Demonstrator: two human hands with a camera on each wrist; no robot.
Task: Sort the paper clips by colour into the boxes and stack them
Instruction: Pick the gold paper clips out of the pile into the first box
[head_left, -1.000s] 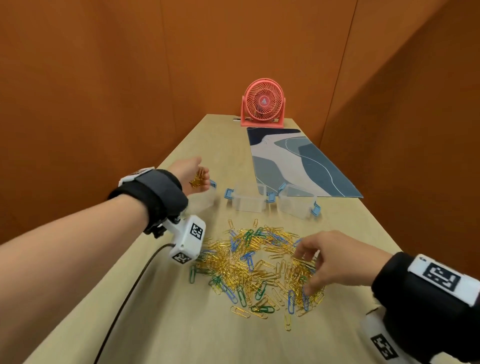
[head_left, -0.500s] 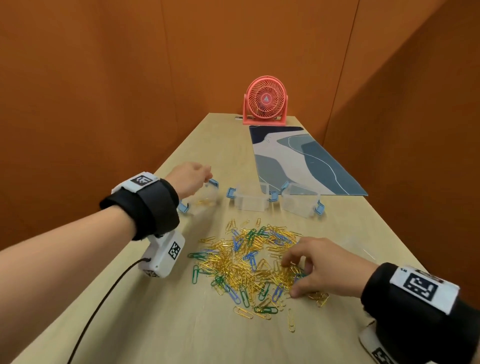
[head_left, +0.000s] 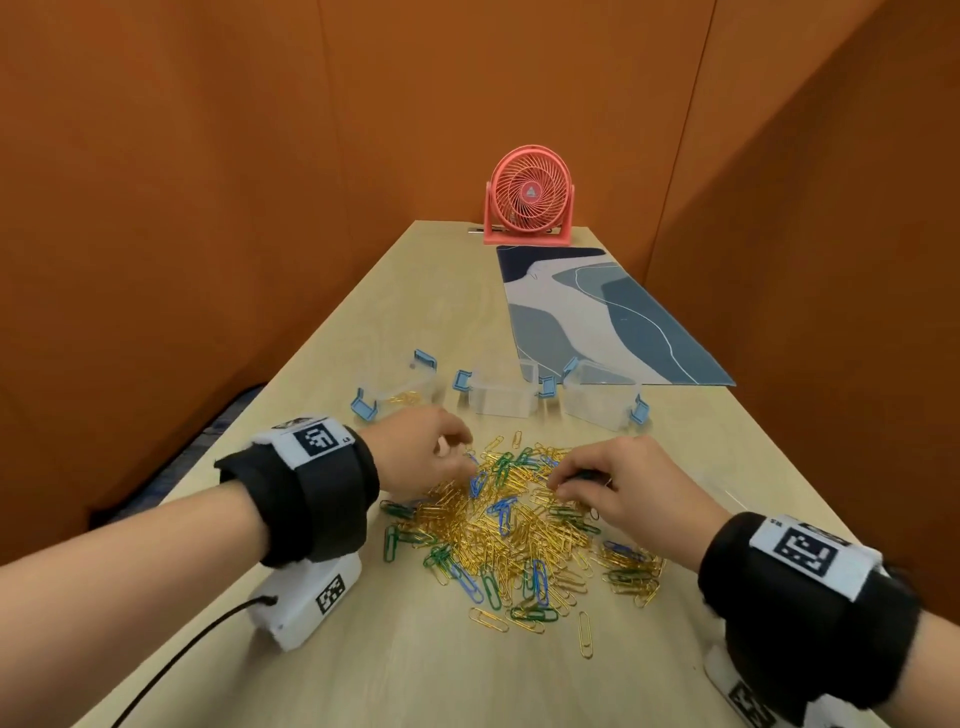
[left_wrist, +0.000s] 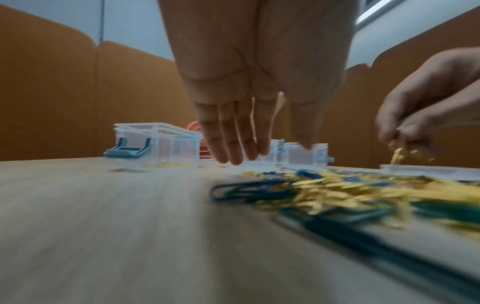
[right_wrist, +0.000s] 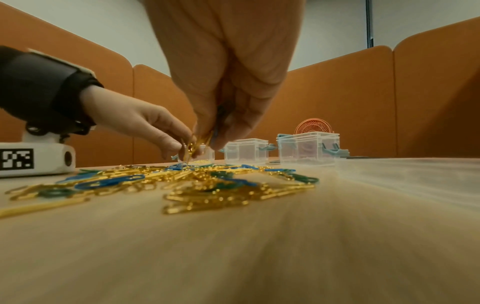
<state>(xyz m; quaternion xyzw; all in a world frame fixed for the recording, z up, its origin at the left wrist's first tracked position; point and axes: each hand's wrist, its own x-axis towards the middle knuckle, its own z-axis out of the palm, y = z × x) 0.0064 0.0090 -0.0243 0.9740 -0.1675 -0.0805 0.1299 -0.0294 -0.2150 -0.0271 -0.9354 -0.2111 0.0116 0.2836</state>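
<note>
A mixed pile of gold, blue and green paper clips (head_left: 509, 530) lies on the wooden table (head_left: 415, 665). Behind it stand three clear boxes with blue latches: the left box (head_left: 400, 389) holds some gold clips, while the middle box (head_left: 501, 397) and the right box (head_left: 600, 397) look empty. My left hand (head_left: 457, 457) hovers at the pile's far left edge, its fingers (left_wrist: 233, 144) straight and holding nothing. My right hand (head_left: 566, 483) is over the pile's far right part and pinches a small bunch of gold clips (right_wrist: 194, 146).
A pink desk fan (head_left: 529, 202) stands at the table's far end, with a blue-patterned mat (head_left: 597, 317) in front of it. Orange partition walls close in on three sides. A black cable (head_left: 182, 660) trails from my left wrist camera. Something flat and clear (left_wrist: 428, 169) lies right of the pile.
My left hand has come back from the left box to the pile, empty; gold clips now lie in that box. My right hand has gathered gold clips into a pinch.
</note>
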